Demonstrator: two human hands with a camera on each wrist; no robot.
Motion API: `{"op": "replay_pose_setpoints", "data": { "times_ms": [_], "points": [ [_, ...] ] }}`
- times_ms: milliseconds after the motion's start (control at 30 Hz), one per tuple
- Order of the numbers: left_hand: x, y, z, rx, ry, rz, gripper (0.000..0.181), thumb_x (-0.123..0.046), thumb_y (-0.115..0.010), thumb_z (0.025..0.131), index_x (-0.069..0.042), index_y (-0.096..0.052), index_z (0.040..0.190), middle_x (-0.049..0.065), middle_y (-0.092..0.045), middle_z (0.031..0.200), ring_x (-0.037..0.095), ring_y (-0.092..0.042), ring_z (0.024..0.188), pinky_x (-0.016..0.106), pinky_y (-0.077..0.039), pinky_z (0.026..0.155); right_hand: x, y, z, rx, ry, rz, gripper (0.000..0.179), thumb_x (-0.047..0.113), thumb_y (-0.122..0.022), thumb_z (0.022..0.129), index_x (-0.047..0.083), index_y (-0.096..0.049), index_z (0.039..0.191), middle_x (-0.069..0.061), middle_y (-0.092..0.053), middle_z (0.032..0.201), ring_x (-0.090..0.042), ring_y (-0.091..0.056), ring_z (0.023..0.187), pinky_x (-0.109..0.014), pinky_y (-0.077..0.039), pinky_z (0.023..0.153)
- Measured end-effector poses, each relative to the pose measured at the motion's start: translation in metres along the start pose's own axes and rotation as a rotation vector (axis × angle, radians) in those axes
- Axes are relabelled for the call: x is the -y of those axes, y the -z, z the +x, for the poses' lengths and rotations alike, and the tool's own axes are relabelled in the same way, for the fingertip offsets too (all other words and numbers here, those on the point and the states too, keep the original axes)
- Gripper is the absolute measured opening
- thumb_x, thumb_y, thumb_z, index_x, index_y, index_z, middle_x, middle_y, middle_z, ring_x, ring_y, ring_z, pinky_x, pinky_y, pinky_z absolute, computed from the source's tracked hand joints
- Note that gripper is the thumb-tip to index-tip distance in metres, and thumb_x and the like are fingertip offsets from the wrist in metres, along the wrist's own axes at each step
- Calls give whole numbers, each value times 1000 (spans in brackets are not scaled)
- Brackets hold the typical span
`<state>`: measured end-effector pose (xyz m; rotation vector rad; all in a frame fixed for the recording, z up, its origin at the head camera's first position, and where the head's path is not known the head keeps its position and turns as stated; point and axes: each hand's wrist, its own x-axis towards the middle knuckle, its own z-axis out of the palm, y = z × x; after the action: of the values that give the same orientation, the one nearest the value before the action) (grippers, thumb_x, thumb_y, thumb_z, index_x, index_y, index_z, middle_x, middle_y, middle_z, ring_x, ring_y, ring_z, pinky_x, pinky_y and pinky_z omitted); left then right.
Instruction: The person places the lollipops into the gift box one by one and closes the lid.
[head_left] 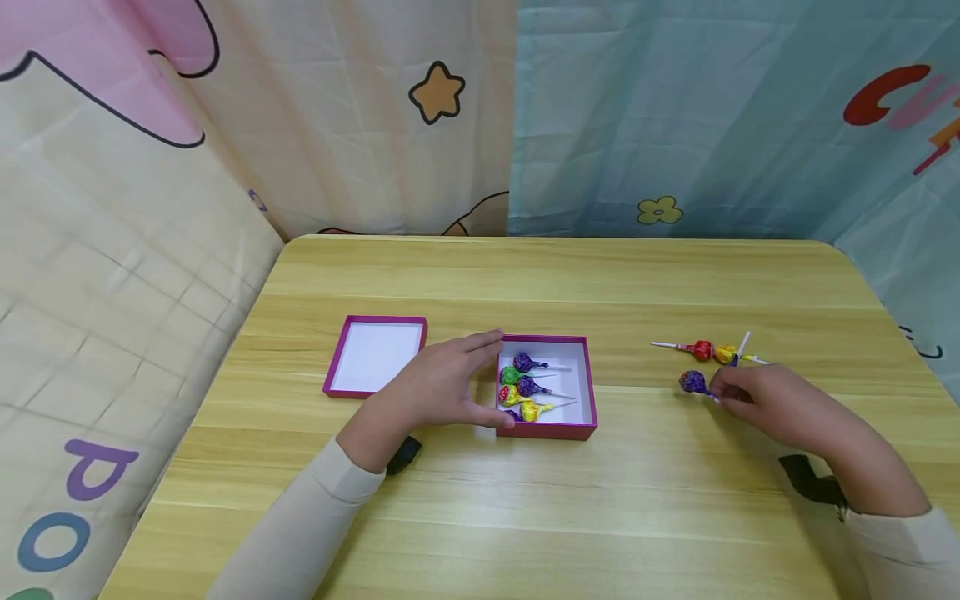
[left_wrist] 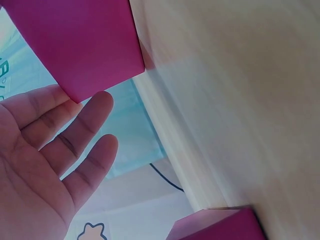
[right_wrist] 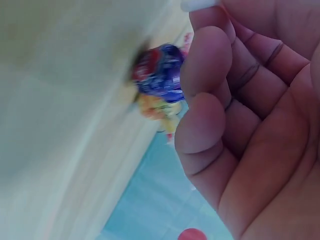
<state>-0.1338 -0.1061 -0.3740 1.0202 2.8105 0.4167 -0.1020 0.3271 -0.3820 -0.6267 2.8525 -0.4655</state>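
Box (head_left: 555, 432) with six visible lollipops (head_left: 527, 386), between two hands (head_left: 446, 382)

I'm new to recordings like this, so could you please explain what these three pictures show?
There is no machine, just a person's two bare hands. The wide picture comes from a camera worn on the head, looking forward and down; the two close ones come from cameras on the left and right wrists.

On the table lie a lid, open side up, and, to its right, a box with several lollipops inside. Further right lie a red lollipop and a yellow lollipop.

The left hand touches the box's left side. The right hand pinches a purple lollipop by its stick.
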Motion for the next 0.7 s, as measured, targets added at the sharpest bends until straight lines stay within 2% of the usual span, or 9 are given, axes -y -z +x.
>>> {"op": "replay_pose_setpoints", "data": {
  "times_ms": [233, 433, 533, 700],
  "points": [
    [1, -1, 0, -10, -7, 2, 107, -80, -68, 69, -11, -47, 149, -1, -35, 158, 22, -42, 139, 41, -40, 108, 22, 13, 6, 19, 26, 19, 11, 4, -69, 92, 14, -65, 91, 11, -49, 70, -6, -41, 62, -25, -36, 55],
    [2, -1, 0, -19, -24, 13, 108, -81, -67, 70, -10, -48, 148, 1, -36, 158, 23, -41, 139, 41, -39, 109, 44, 24, 13, -5, 107, 24, 13, 3, -69, 91, 15, -64, 91, 12, -48, 71, -2, -39, 59, -24, -35, 55],
    [2, -1, 1, -16, -28, 19, 109, -83, -65, 69, -11, -48, 149, 1, -36, 158, 23, -41, 139, 41, -39, 109, 55, 29, 17, -14, 144, 15, 14, 4, -69, 92, 18, -64, 91, 14, -54, 75, -1, -43, 62, -24, -39, 55],
    [2, -1, 1, -13, -21, 29, 110, -86, -62, 69, -12, -47, 149, 0, -36, 158, 23, -41, 139, 41, -39, 109, 76, 36, 28, 17, 175, -19, 15, 7, -69, 93, 22, -65, 91, 15, -58, 79, -3, -49, 67, -26, -44, 59]
  ]
}}
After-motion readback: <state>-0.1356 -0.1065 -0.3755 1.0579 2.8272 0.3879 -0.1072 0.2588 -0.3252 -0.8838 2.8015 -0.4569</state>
